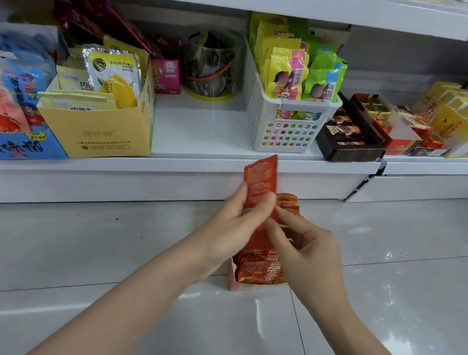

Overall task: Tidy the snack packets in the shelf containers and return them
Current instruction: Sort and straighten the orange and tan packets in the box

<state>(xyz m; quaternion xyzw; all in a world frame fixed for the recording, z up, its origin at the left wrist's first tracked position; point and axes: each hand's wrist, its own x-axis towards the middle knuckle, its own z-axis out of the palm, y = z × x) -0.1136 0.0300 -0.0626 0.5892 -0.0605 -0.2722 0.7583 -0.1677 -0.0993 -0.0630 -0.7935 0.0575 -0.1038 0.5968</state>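
Note:
My left hand (238,223) grips a long red snack packet (261,177), held upright in front of the shelf edge. My right hand (306,250) is just right of it, with its fingertips pinching at the packet's lower edge. Below both hands a small red cardboard box (257,277) sits on the floor, filled with several matching red packets. More orange-red packets (289,202) stick up behind my fingers. A bare gap of shelf (202,134) lies between the yellow box and the white basket.
On the shelf stand a blue carton (10,144), a yellow box (100,130) of lemon packets, a pink box (166,76), a clear tub (212,66), a white basket (287,119) of yellow and green sweets, a dark chocolate tray (347,142) and yellow cartons (460,124). Glossy tiled floor (76,262) spreads around.

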